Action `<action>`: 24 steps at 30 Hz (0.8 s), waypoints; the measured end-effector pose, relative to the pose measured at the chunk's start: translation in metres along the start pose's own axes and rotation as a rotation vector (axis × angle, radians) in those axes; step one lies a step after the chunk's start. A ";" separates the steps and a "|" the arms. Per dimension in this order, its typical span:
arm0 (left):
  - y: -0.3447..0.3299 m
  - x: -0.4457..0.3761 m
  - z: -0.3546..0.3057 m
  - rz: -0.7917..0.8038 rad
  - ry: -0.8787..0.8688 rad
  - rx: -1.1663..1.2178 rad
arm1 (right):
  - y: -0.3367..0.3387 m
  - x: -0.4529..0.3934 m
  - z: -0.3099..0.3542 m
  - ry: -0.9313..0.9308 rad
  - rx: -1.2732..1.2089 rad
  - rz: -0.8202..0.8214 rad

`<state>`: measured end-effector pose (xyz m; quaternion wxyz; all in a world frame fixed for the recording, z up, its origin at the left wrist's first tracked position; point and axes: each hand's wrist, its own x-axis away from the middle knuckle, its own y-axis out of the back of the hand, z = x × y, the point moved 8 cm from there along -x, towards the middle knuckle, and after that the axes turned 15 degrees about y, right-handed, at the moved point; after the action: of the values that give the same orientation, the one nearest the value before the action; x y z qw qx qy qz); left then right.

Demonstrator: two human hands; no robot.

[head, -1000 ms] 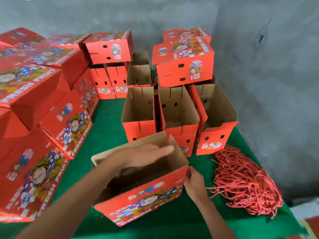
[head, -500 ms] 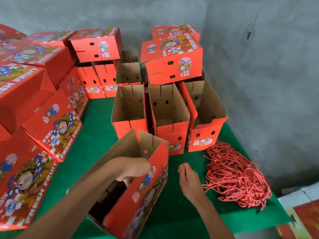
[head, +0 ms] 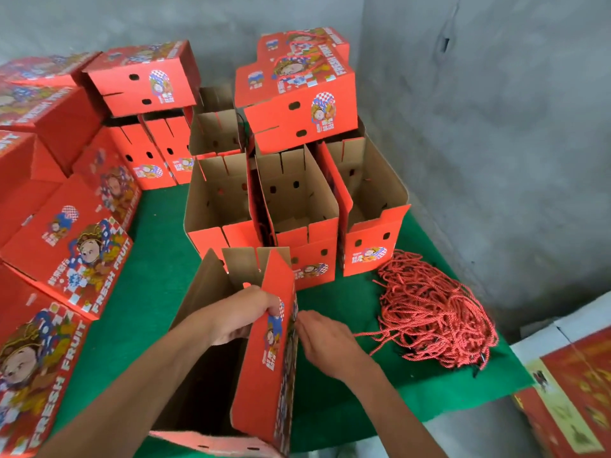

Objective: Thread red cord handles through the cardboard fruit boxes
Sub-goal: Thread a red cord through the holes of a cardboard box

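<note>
Box [head: 264,375] turned, perhaps nearer cords [head: 436,312].

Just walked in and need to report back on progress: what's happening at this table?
A person is fitting cord handles to fruit boxes. The left hand grips the side wall of an open box from inside, while the right hand touches its outer face. A pile of red cords lies on the green table to the right. More open boxes wait behind.

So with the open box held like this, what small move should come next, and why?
Probably the right hand pushes a cord end through the open red cardboard box wall. The left hand grips that wall from inside, and one strand from the red cord pile trails toward the right hand.
</note>
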<state>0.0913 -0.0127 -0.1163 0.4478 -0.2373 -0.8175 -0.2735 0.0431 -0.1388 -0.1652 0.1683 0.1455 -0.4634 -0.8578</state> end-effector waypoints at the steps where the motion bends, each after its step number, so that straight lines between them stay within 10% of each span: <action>1: 0.000 0.000 0.001 0.001 0.010 0.008 | 0.002 -0.002 0.000 0.008 0.022 0.012; 18: 0.000 -0.002 0.012 0.067 -0.004 0.170 | 0.023 -0.031 0.006 0.217 0.286 0.070; 24: 0.001 -0.011 0.018 0.042 0.056 0.233 | 0.022 -0.027 -0.031 0.030 -0.384 0.091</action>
<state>0.0869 -0.0015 -0.1338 0.5007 -0.1927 -0.8258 -0.1737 0.0834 -0.1618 -0.1609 0.2387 0.1026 -0.2949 -0.9195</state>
